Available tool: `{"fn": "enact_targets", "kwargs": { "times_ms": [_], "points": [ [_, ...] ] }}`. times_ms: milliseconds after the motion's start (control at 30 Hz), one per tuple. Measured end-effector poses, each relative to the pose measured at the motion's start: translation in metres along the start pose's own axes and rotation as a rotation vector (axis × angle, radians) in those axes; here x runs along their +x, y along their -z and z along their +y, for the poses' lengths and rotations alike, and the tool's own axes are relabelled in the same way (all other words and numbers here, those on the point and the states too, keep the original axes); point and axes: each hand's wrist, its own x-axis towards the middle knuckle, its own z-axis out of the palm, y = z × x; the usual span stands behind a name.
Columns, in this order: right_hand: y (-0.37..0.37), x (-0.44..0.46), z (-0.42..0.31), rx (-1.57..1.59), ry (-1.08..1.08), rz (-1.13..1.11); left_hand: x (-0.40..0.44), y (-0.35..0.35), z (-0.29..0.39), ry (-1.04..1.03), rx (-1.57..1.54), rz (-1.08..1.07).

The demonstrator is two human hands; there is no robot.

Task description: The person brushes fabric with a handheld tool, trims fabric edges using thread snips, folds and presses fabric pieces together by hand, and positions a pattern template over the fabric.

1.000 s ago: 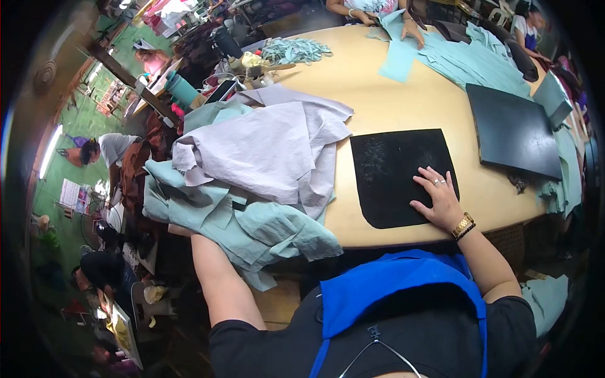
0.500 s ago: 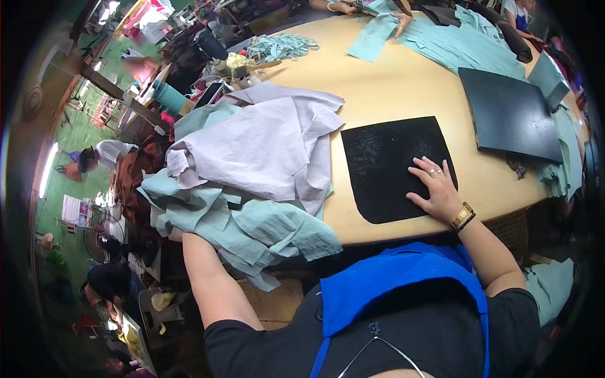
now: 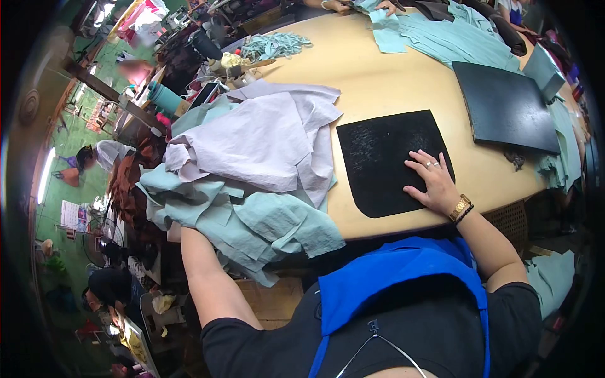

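Observation:
My right hand [image 3: 435, 186] lies flat on a black sheet [image 3: 387, 148], fingers spread, near the sheet's right edge. The sheet has rounded lower corners and pale scuff marks; its material I cannot make out. A gold watch and a dark bracelet circle that wrist. My left forearm [image 3: 211, 277] reaches under a loose heap of pale green material [image 3: 277, 217], which hides the left hand entirely. On top of this heap rests a rumpled pale lilac piece [image 3: 252, 142], left of the black sheet.
A thick dark board [image 3: 507, 107] lies to the right. Green strips [image 3: 274, 46] are tangled at the back left. Across the table [image 3: 378, 82], a co-worker's hands [image 3: 386, 7] handle green material. A phone [image 3: 205, 94] and a teal cup [image 3: 165, 96] stand beyond the heap.
The whole view has shifted slightly. My right hand stays flat on the black sheet. Across the table, the co-worker's hand and green piece have moved farther back; the edge of my heap has shifted slightly.

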Motion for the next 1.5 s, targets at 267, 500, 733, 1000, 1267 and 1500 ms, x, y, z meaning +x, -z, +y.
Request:
{"fn": "enact_targets", "kwargs": {
  "times_ms": [267, 500, 733, 1000, 1267, 1500],
  "points": [
    [-0.004, 0.000, -0.006, -0.014, -0.007, -0.017, -0.001, -0.009, 0.010, -0.014, -0.011, -0.078],
    [-0.010, 0.046, -0.061, 0.021, 0.248, -0.004, -0.007, -0.002, 0.011, 0.019, -0.011, -0.258],
    [-0.055, 0.107, -0.159, 0.109, 0.715, -0.039, -0.027, -0.005, 0.025, -0.121, 0.122, -0.227],
    [-0.101, 0.120, -0.174, 0.031, 0.670, -0.327, -0.027, 0.049, 0.064, -0.438, -0.154, 0.323],
    [-0.083, 0.133, -0.242, 0.042, 0.946, -0.138, -0.021, 0.063, 0.100, -0.558, -0.072, 0.344],
    [-0.097, 0.146, -0.371, -0.011, 1.054, -0.261, -0.005, 0.062, 0.049, -0.354, 0.178, 0.163]
  ]
}}
